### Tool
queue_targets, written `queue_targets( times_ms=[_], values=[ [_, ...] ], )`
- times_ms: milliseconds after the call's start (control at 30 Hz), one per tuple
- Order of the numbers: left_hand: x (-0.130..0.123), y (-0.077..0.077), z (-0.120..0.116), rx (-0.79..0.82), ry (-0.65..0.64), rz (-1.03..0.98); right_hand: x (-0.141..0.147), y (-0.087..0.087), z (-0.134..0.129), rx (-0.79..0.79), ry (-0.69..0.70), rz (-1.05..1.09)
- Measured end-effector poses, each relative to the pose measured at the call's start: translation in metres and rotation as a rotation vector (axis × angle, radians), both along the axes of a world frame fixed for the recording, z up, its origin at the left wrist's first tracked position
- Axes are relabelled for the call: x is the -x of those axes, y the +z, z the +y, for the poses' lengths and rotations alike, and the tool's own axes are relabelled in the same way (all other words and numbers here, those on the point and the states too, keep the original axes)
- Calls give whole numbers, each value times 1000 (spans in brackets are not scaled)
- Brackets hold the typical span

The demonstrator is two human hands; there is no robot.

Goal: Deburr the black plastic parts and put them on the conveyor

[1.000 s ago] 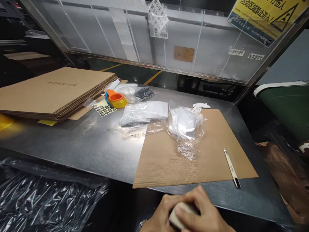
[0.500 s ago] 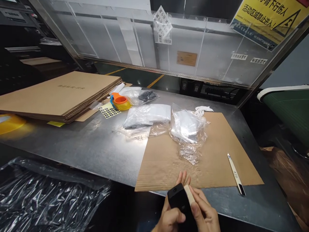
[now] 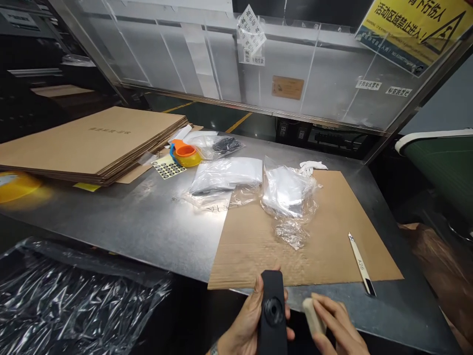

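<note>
My left hand (image 3: 248, 315) is wrapped around a long black plastic part (image 3: 273, 288) with a round recessed hole on its face, held upright at the table's front edge. To the right, my right hand (image 3: 338, 325) pinches a small off-white block (image 3: 313, 316), which looks like an eraser, between thumb and fingers. The block and the black part are apart. Beyond both hands lies a flat cardboard sheet (image 3: 254, 246). On its right side rests a cream-coloured utility knife (image 3: 361, 266) marked A26.
Clear plastic bags with white contents (image 3: 227, 175) and a crumpled bag (image 3: 286, 192) lie further back. Flat cardboard boxes (image 3: 99, 143) are stacked at left, near an orange tape dispenser (image 3: 186, 153) and a sticker sheet (image 3: 168, 166). A black plastic-lined bin (image 3: 74, 301) stands front left.
My right hand has moved right with the off-white block, away from the black part. My left hand has turned the black part so its face with the round hole shows.
</note>
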State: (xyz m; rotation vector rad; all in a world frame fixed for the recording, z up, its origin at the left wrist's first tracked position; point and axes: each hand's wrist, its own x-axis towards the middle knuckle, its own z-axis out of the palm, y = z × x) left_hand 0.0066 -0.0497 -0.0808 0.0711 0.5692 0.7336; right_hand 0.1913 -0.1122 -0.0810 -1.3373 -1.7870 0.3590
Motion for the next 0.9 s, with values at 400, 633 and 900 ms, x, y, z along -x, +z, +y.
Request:
queue_targets(
  times_ms=[400,633,900],
  values=[
    [-1,6,-18,-99,-240,-42,38,32,29,-67,337,-195],
    [2,25,-10,-265,-198,386,32,63,42,54,212,-338],
    [-3,30,9,44,-112,204,60,83,25,173,285,-454]
  ],
)
